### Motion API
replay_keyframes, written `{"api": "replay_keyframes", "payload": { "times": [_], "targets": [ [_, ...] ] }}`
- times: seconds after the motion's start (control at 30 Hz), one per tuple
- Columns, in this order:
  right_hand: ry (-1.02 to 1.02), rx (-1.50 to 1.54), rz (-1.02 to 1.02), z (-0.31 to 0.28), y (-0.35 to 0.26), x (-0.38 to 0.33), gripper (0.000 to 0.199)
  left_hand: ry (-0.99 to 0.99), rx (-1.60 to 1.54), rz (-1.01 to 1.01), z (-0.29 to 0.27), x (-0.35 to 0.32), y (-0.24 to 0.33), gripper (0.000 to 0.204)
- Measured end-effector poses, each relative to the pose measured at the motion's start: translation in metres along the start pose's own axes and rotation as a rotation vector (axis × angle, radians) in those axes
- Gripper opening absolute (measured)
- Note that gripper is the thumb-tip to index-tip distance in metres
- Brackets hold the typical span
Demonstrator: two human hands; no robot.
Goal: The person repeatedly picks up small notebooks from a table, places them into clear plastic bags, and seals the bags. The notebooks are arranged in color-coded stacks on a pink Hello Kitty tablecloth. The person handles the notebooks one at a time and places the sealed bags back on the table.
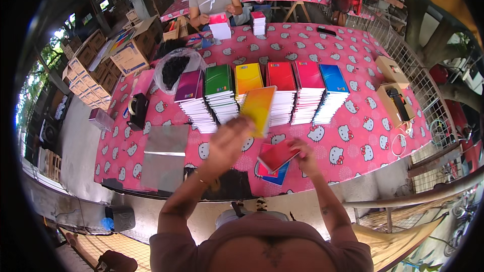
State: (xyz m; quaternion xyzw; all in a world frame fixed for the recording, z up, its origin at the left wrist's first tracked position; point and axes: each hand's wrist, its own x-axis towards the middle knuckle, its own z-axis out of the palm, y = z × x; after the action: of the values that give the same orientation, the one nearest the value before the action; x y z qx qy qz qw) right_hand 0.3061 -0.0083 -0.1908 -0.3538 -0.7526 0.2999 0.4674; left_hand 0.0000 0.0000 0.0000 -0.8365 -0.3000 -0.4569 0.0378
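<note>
My left hand is closed on a yellow spiral notebook, raised and tilted in front of the stacks. A red notebook is gripped at its right edge by my right hand. Under it, a blue notebook and a pink one overlap on the table. Beyond my hands runs a row of notebook stacks, topped with purple, green, yellow, red, pink and blue covers. The raised yellow notebook partly hides the yellow and red stacks.
A pink patterned cloth covers the table. At left are a tape dispenser, a clear plastic bag and grey sheets. Cardboard boxes sit at right. Across the table a person handles another notebook stack.
</note>
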Motion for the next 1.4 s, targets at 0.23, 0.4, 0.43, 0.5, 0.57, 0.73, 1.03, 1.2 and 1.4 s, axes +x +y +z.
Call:
{"api": "replay_keyframes", "payload": {
  "times": [0.23,0.4,0.43,0.5,0.57,0.73,1.03,1.2,1.4],
  "targets": [
    [0.339,-0.132,0.318,0.023,-0.016,0.037,0.045,-0.509,0.000,-0.057,0.096,-0.145,-0.010,0.041],
    [0.236,-0.585,-0.267,0.013,-0.124,0.161,0.049,0.026,0.299,-0.208,0.045,-0.006,-0.053,0.057],
    [0.240,-0.697,-0.301,0.019,-0.124,0.185,0.048,0.057,0.418,-0.241,0.027,0.024,-0.059,0.060],
    [0.150,-0.837,-0.346,0.034,-0.113,0.207,0.048,-0.186,0.579,-0.291,0.010,0.013,-0.109,0.051],
    [-0.007,-0.957,-0.309,0.028,-0.086,0.212,0.048,-0.256,0.465,-0.242,-0.008,0.022,-0.111,0.038],
    [-0.055,-0.955,-0.335,0.054,-0.128,0.052,0.033,-0.013,0.136,-0.066,-0.018,-0.043,-0.012,0.040],
    [0.524,-0.294,0.280,0.035,-0.048,-0.002,0.043,-0.365,-0.040,-0.158,0.088,-0.084,0.035,0.045],
    [0.521,-1.182,-0.032,-0.060,-0.084,0.151,0.058,-0.064,0.341,0.072,0.105,0.090,-0.026,0.046],
    [0.313,-1.117,-0.268,-0.059,-0.095,0.077,0.032,0.106,0.153,-0.039,0.038,0.075,-0.006,0.033]
  ]
}}
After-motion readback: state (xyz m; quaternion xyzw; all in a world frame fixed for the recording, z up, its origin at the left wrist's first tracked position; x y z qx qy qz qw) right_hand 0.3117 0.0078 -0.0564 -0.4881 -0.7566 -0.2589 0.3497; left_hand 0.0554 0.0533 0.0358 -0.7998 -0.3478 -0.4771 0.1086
